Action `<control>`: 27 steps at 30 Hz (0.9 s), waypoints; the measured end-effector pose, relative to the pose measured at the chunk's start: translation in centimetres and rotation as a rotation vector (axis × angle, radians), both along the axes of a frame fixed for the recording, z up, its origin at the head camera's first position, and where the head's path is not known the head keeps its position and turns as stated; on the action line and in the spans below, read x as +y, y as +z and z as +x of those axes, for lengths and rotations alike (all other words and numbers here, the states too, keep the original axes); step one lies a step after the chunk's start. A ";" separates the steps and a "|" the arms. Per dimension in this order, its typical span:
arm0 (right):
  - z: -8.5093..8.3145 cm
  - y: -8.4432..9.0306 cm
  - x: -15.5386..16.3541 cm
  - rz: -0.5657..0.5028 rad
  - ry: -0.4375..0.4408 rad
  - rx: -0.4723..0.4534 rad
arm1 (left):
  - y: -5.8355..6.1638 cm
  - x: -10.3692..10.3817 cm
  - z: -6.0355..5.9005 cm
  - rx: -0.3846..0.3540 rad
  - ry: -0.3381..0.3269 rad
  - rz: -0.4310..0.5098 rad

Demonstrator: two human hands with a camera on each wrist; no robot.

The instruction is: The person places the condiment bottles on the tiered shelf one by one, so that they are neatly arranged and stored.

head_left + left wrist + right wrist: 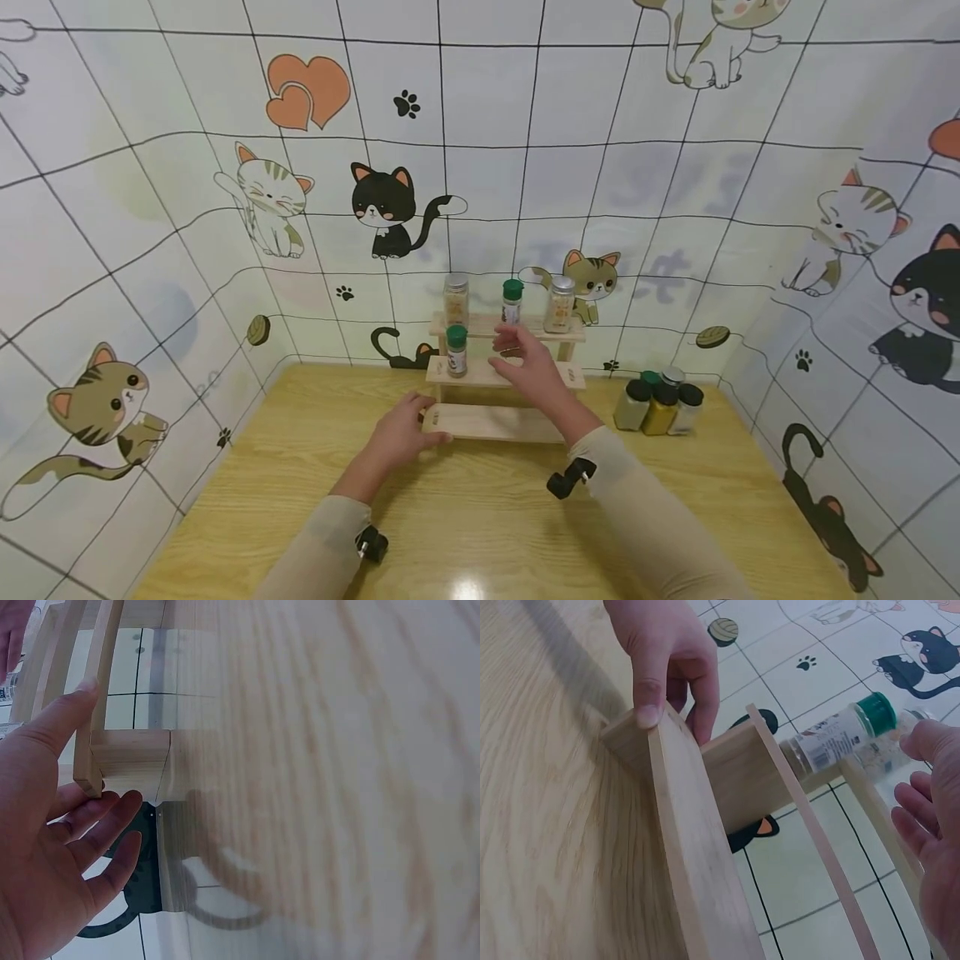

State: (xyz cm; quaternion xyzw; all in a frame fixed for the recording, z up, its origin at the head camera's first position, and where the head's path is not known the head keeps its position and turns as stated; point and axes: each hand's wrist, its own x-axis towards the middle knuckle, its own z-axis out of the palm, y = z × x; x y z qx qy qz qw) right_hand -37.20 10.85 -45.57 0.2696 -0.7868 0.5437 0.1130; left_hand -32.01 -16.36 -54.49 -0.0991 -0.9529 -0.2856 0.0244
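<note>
Head view: my left hand (401, 429) grips the near-left end of the lowest board of the rack (487, 423), thumb on the front edge and fingers around the end, as the wrist views confirm. I judge this hold is meant to steady the rack, which looks light. My right hand (528, 367) is released, fingers loosely bent over the middle board, nothing in its grasp.

Left of my right hand, on that same board, a green-capped jar (457, 354) stands upright. Beyond the hand, the top board carries three more: one silver-capped jar (456, 302) to its left, another green-capped one (512, 304) behind it, and a second silver-capped one (559, 307) to its right. Their spacing probably keeps each within separate reach.

Well to the right of my right hand, five jars (661, 412) stand bunched on the bench (465, 508), presumably to save room. The bench is pale, wood-grained and slightly glossy. Beyond both hands and to either side, a white wall covering (487, 183) shows grid lines, cats and paw prints.
</note>
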 end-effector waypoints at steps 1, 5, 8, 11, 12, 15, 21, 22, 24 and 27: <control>0.3 0.0 0.4 -0.005 -0.007 0.006 | 0.0 0.0 0.0 -0.001 -0.003 0.005; 2.4 0.6 2.2 -0.021 -0.035 0.018 | 0.0 0.0 0.0 -0.010 0.003 -0.001; 4.3 1.4 3.9 -0.014 -0.060 0.032 | 0.0 0.0 0.0 -0.015 0.008 0.003; 5.4 1.6 5.9 -0.026 -0.072 0.069 | 0.0 0.1 0.0 -0.012 0.006 0.004; 5.6 1.5 6.6 -0.033 -0.074 0.082 | 0.0 0.1 0.0 -0.010 0.004 0.005; 6.1 1.3 8.5 -0.030 -0.123 0.084 | 0.1 0.1 0.0 0.000 0.002 -0.006; 6.5 -0.6 12.8 0.049 -0.285 0.082 | 0.3 0.2 0.2 -0.004 0.007 -0.010; 6.4 -1.1 13.6 0.059 -0.308 0.084 | 0.2 0.2 0.2 -0.005 0.008 -0.010; 6.3 -2.0 15.2 0.075 -0.351 0.079 | 0.2 0.2 0.1 -0.005 0.006 -0.011; 6.4 -2.8 17.3 0.094 -0.407 0.052 | 0.1 0.1 0.1 0.000 0.008 -0.017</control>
